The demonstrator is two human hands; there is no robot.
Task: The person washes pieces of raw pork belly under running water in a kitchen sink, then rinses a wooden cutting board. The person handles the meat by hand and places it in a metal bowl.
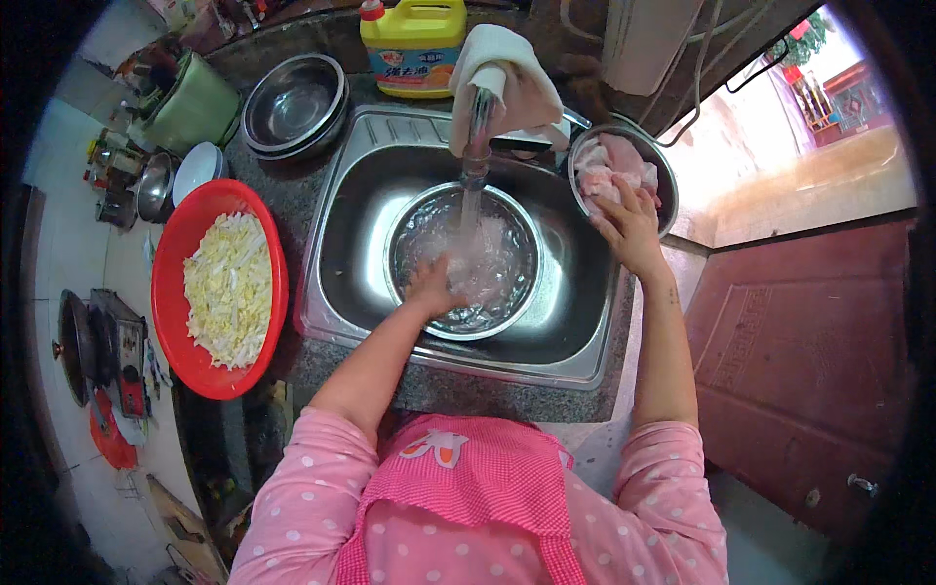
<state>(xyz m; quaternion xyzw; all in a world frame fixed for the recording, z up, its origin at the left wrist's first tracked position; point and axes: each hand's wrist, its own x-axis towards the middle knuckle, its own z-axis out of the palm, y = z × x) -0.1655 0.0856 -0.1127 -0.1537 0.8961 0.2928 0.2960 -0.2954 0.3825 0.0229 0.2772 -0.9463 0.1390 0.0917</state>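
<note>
Water pours from the metal faucet (476,157) into a round steel basin (536,274) standing in the sink (351,241). My left hand (433,289) is dipped in the basin's churning water near the front left rim, fingers spread and nothing seen in them. To the right, a metal bowl (669,201) with pieces of raw meat (621,157) sits at the sink's back right corner. My right hand (630,223) reaches over this bowl's near rim, its fingertips on the meat; whether they grip a piece is unclear. A light cloth (504,66) drapes over the faucet's top.
A red plastic basin (164,292) of chopped cabbage (228,289) stands left of the sink. Stacked steel bowls (292,102) and a yellow detergent jug (413,47) line the back. A dark red door (801,351) is at the right, a gas stove (121,351) at far left.
</note>
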